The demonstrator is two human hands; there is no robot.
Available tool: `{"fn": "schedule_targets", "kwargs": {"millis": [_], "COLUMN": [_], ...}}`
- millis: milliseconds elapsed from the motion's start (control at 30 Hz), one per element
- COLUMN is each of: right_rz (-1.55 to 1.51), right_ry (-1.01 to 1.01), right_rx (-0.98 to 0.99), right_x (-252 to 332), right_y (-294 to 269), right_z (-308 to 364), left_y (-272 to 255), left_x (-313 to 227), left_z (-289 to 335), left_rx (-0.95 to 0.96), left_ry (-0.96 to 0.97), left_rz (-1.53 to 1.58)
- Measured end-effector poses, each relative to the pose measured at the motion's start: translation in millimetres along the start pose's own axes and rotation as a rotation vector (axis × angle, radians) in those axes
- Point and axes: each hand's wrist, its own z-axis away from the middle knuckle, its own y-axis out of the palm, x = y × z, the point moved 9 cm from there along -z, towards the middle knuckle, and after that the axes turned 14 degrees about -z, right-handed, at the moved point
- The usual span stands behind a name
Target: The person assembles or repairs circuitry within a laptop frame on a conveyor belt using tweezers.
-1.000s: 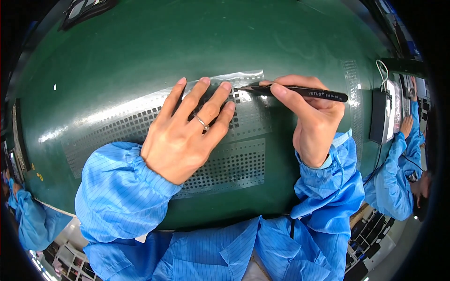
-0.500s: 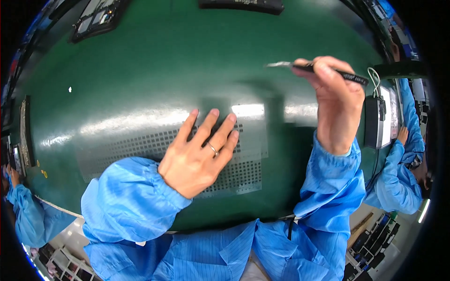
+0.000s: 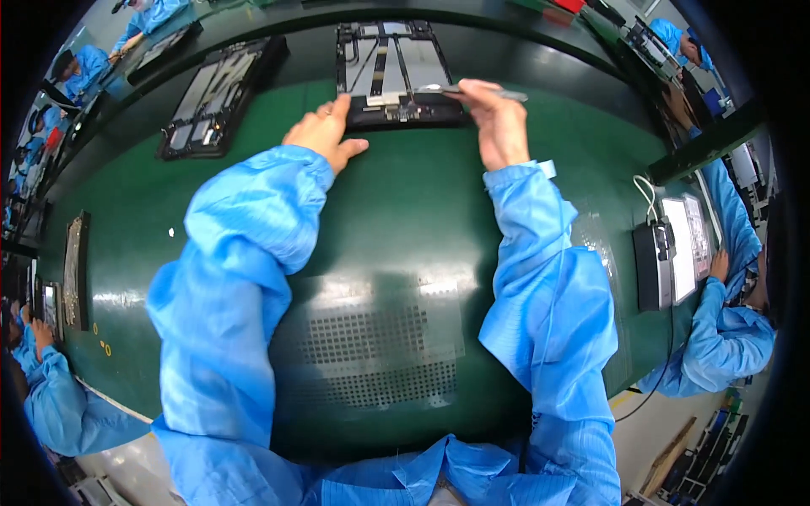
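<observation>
**Open device tray at the far edge of the bench**

The green bench [image 3: 405, 219] carries a black, flat tray holding an opened device [image 3: 396, 72] at its far edge, with a similar tray [image 3: 215, 97] to its left. It looks stiff but thin and fragile, with exposed strips and boards inside; I judge it best taken by the bare frame edges, not the inner parts. The left hand [image 3: 325, 131] rests at the tray's near-left corner, its grip loose and holding nothing. The right hand [image 3: 498, 118] pinches slim tweezers [image 3: 472, 90], their tip over the tray's near edge.
</observation>
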Motion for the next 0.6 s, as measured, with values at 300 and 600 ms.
{"fn": "schedule_targets", "kwargs": {"millis": [300,600], "right_rz": [-0.098,-0.112], "right_ry": [-0.031,-0.123], "right_rx": [0.108,0.261], "right_x": [25,124], "right_y": [22,32], "right_z": [-2,67], "left_y": [-32,-126], "left_x": [-21,-93], "left_z": [0,64], "left_rx": [-0.386,-0.672], "left_ry": [-0.114,0.330], "left_rz": [0.187,-0.273]}}
